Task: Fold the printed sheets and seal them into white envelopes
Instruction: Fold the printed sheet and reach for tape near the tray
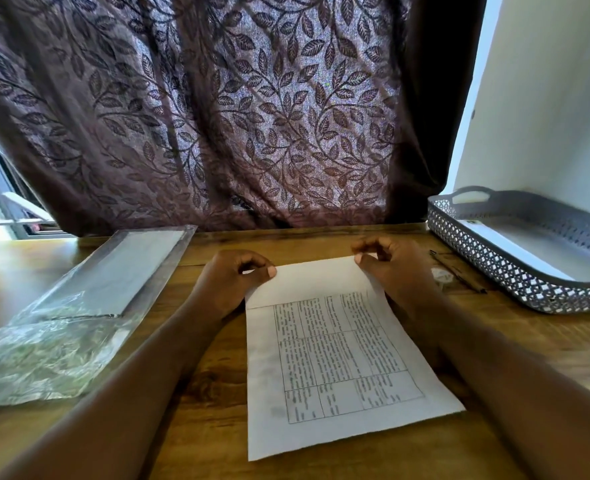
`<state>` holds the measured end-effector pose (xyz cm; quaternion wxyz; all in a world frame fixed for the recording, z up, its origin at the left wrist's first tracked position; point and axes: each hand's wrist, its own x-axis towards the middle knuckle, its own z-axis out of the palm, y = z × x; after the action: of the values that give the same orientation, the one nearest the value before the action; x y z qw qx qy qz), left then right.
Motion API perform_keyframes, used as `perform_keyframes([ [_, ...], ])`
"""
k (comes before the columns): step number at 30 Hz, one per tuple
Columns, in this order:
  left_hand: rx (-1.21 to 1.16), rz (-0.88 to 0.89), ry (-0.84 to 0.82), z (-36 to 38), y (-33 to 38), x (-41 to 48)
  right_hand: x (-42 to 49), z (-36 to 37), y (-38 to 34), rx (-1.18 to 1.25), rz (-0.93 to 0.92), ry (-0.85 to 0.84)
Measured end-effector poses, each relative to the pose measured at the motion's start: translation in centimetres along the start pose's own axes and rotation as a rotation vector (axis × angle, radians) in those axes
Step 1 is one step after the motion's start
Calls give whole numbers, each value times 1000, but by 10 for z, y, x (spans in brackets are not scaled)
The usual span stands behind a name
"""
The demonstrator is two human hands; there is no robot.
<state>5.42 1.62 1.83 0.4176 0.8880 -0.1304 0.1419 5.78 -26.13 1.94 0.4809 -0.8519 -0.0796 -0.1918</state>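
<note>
A printed sheet (pixel 338 358) with a table of text lies on the wooden table (pixel 200 427) in front of me. Its far part is turned over toward me, so the blank back shows as a white strip. My left hand (pixel 231 282) pinches the left end of that folded edge between thumb and fingers. On the right end of the same edge, my right hand (pixel 393 268) pinches the paper too. A clear plastic pack (pixel 89 299) holding white envelopes lies at the left, its near end crumpled.
A grey perforated tray (pixel 494 268) with handles stands at the right against the white wall, with white paper inside. A dark pen (pixel 456 271) and a small scrap of clear plastic lie between the tray and my right hand. A leaf-patterned curtain hangs behind the table.
</note>
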Motion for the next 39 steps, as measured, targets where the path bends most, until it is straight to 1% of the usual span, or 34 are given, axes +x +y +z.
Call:
perform_keyframes([
  [3,125,144,26,1,10,-3,-1,4,-7,-195,-127,36],
  [6,152,232,59,3,19,-5,-3,10,-14,-350,-250,-31],
  [9,142,289,103,5,24,-8,-10,17,-24,-398,-312,-112],
  [12,123,355,119,4,26,-9,-11,20,-29,-389,-350,-153],
  [18,93,327,92,-1,19,-8,-7,9,-23,-324,-300,-198],
  [23,105,277,77,-6,12,-5,0,-5,-9,-331,-251,-158],
  [27,90,237,74,-9,4,-1,5,-12,-1,-304,-218,-168],
  [31,69,223,69,-12,-8,4,6,-17,4,-223,-122,-124],
  [34,66,206,67,-12,-11,6,4,-20,4,-170,-61,-160],
  [36,58,187,56,-11,-11,6,4,-20,5,-168,-45,-172],
  [39,65,172,42,-11,-11,5,2,-18,4,-127,-55,-119],
])
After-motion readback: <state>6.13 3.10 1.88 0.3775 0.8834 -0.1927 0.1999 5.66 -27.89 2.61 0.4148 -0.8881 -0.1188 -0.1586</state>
